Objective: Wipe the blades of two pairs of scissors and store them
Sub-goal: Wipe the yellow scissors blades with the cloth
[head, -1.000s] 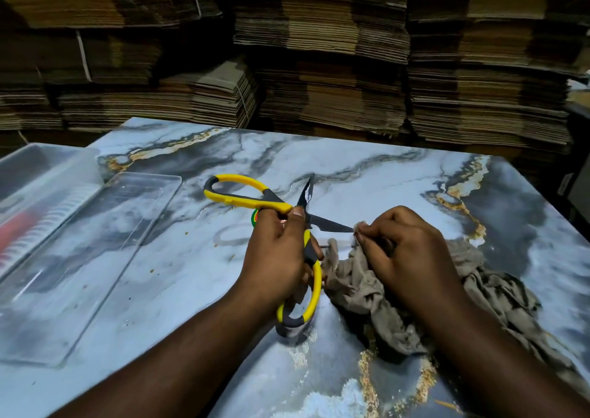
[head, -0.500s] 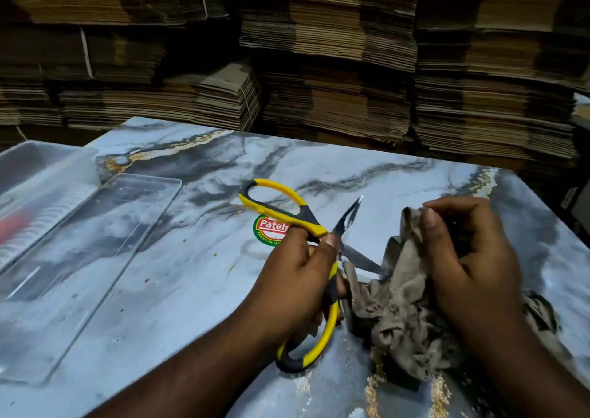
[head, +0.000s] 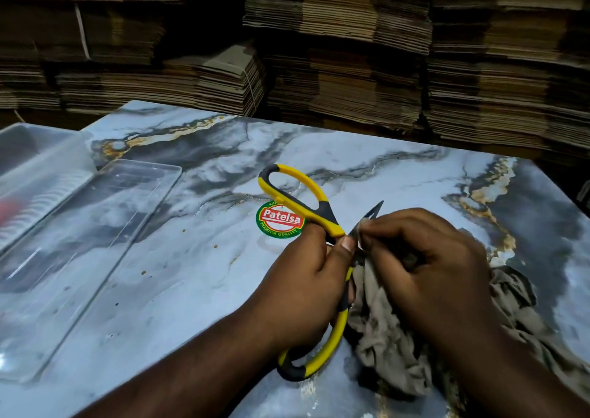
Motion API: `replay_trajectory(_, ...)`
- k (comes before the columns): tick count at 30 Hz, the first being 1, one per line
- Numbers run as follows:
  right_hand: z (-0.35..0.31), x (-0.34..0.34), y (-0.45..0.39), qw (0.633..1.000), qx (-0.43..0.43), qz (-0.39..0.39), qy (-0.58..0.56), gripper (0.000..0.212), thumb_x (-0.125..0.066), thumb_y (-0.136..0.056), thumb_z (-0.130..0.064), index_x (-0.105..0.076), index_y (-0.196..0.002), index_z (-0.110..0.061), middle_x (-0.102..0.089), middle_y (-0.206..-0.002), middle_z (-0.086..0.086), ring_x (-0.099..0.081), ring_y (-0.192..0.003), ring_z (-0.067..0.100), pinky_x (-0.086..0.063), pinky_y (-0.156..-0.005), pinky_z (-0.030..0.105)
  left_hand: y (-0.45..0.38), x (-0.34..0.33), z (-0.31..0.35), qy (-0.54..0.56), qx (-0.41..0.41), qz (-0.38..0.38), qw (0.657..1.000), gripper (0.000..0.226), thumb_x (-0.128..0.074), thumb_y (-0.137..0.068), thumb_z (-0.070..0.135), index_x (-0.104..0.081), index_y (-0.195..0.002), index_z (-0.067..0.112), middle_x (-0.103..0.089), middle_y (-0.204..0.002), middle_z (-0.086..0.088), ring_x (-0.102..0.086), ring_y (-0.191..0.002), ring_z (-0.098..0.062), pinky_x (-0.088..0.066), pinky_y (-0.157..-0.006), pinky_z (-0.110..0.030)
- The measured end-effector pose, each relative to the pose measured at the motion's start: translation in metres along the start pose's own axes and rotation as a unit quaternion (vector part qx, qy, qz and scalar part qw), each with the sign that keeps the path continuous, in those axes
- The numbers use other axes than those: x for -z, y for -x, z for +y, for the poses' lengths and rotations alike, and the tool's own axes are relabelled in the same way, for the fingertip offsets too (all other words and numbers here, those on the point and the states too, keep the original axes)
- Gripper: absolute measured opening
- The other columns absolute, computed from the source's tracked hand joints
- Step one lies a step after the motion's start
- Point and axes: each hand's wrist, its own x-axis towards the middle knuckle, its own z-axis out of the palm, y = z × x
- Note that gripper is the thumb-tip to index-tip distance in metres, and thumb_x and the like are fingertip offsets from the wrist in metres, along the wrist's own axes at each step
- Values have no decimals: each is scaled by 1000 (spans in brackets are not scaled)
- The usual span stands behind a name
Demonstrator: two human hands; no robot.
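Note:
Yellow-and-black scissors [head: 300, 194] are spread wide open over the marble table [head: 351, 162]. My left hand [head: 303, 290] grips them at the pivot and lower handle. One blade tip [head: 376, 208] pokes up past my right hand [head: 431, 274]. That hand pinches a grey-brown cloth [head: 392, 363] around the upper blade, close to the pivot. The second blade is hidden under my hands and the cloth. A blurred red object [head: 6, 210] lies inside the clear box at the left; I cannot tell what it is.
A clear plastic box [head: 41, 162] stands at the left edge, its flat clear lid [head: 95, 242] beside it. A round Patelsa sticker [head: 281, 221] is on the table. Stacks of flattened cardboard [head: 351, 66] rise behind the table.
My right hand and the cloth have moved from the outer blade end inward to the upper blade near the pivot. The scissors have shifted right and turned a little.

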Motion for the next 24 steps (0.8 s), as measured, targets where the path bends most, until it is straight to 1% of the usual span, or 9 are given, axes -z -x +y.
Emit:
replay_trajectory(2,-2,-1,0,1000,-11,9,-6,17,-81,-88,0,-83,-94,-15,-78,-95,-7,-73,-93,10,-57,-82,33,1,1,0,-8,-3,5,1000,22,-49,-108,41,-51,-98,22,-71,-66,0,-65,-61,-13,-53,-65,-39)
replay_trajectory(5,-11,1,5,1000,22,4,-11,11,-79,-87,-6,-83,-92,-15,-79,-97,-9,-73,-94,9,-56,-84,27,3,2,2,-38,-18,-4,999,21,-48,-109,40,-51,-100,21,-69,-66,10,-63,-62,-7,-49,-65,-32)
replay_trajectory(10,-2,0,-4,998,-42,31,-31,19,-84,-86,3,-84,-95,-15,-78,-93,-8,-72,-90,2,-57,-79,23,3,1,2,-33,-24,-4,999,22,-48,-109,40,-50,-99,19,-71,-69,1,-63,-60,-9,-48,-64,-32)
replay_trajectory(12,-8,-2,1,999,-26,30,-21,17,-82,-86,3,-84,-93,-13,-78,-93,-7,-72,-90,4,-56,-81,21,4,0,2,-43,-33,0,999,22,-48,-109,37,-51,-100,18,-69,-66,9,-60,-58,-2,-45,-62,-23)
replay_trajectory(13,-10,-1,5,1000,-7,23,-18,16,-81,-86,2,-84,-92,-13,-78,-94,-6,-73,-91,6,-56,-83,22,6,0,2,-50,-37,2,998,21,-48,-109,36,-51,-100,18,-66,-63,15,-58,-56,1,-42,-60,-18)
replay_trajectory(15,-8,1,8,999,7,10,-29,17,-82,-86,3,-83,-93,-12,-78,-94,-5,-74,-93,9,-58,-83,28,6,1,3,-56,-38,3,998,20,-48,-110,34,-51,-100,17,-63,-59,20,-56,-55,2,-41,-56,-15)
replay_trajectory(20,4,-6,-5,994,-82,7,-76,13,-82,-90,-4,-83,-96,-16,-76,-94,-8,-72,-92,2,-58,-81,26,0,0,3,-29,-10,20,999,21,-50,-109,35,-49,-96,19,-68,-61,8,-63,-59,-12,-50,-59,-33)
replay_trajectory(22,5,-4,-4,988,-121,25,-96,12,-81,-93,-12,-81,-101,-20,-75,-99,-9,-72,-95,2,-59,-82,27,1,-1,3,-39,-3,29,999,22,-49,-109,37,-49,-95,21,-69,-62,7,-60,-55,-10,-47,-57,-30)
replay_trajectory(24,7,8,-3,978,-162,63,-113,14,-80,-95,-22,-77,-108,-25,-73,-105,-9,-72,-95,6,-62,-83,36,1,-2,5,-43,5,31,999,23,-47,-110,39,-49,-95,21,-71,-63,6,-57,-50,-6,-43,-51,-22)
